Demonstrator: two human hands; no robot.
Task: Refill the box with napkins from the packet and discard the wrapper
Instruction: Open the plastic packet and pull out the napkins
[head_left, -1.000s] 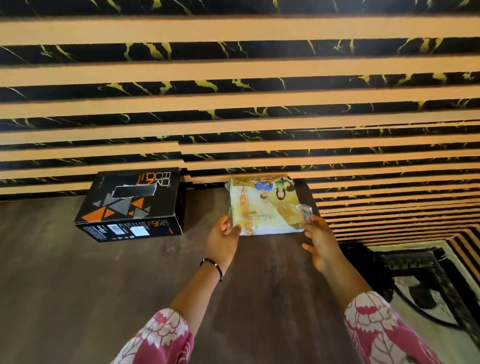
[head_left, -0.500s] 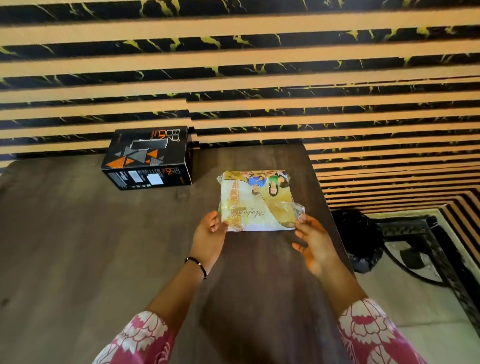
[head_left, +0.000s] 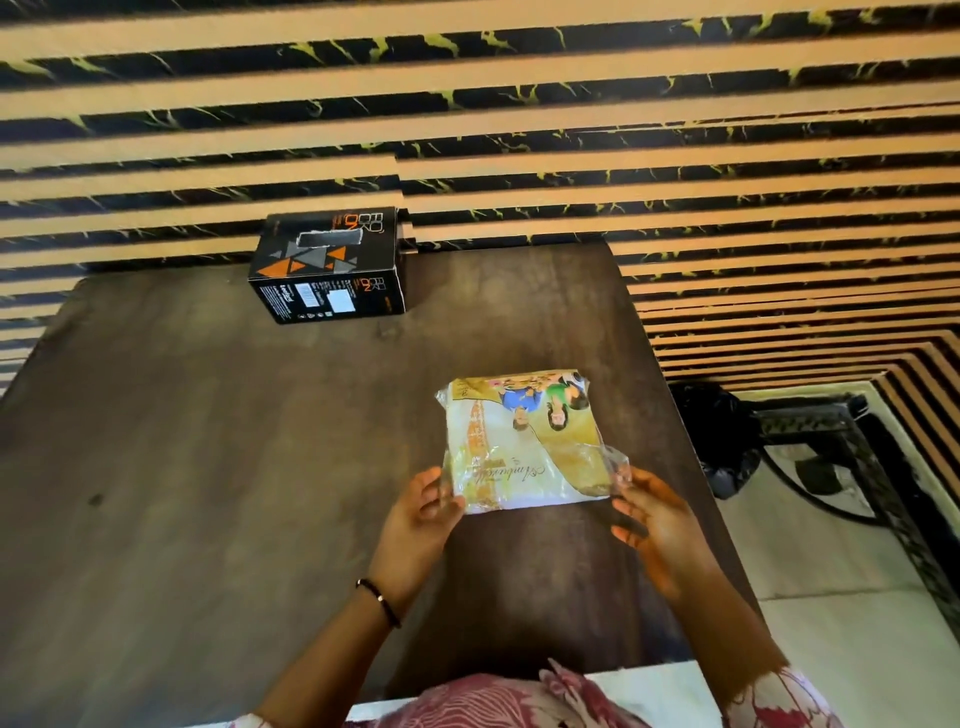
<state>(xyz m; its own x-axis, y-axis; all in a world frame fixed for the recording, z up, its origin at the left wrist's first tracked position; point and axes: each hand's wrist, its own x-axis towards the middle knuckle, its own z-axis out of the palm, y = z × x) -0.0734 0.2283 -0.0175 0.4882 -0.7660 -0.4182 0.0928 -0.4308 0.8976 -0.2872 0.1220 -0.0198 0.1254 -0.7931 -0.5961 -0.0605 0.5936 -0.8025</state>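
Note:
A flat napkin packet (head_left: 522, 441) in a clear printed wrapper lies over the right part of the dark wooden table (head_left: 208, 467). My left hand (head_left: 421, 514) pinches its near left corner. On the other side, my right hand (head_left: 652, 514) pinches the crinkled wrapper flap at the near right corner. The black box (head_left: 330, 267) with orange triangles and a slot in its top stands at the table's far edge, against the wall, well away from both hands.
A striped black and tan wall (head_left: 519, 130) rises right behind the table. To the right of the table, on the pale floor, stand a black bag-lined bin (head_left: 711, 431) and a black metal frame (head_left: 852, 457).
Both hands have drawn the packet toward me, away from the box. The view has tilted down, so more of the table and floor shows.

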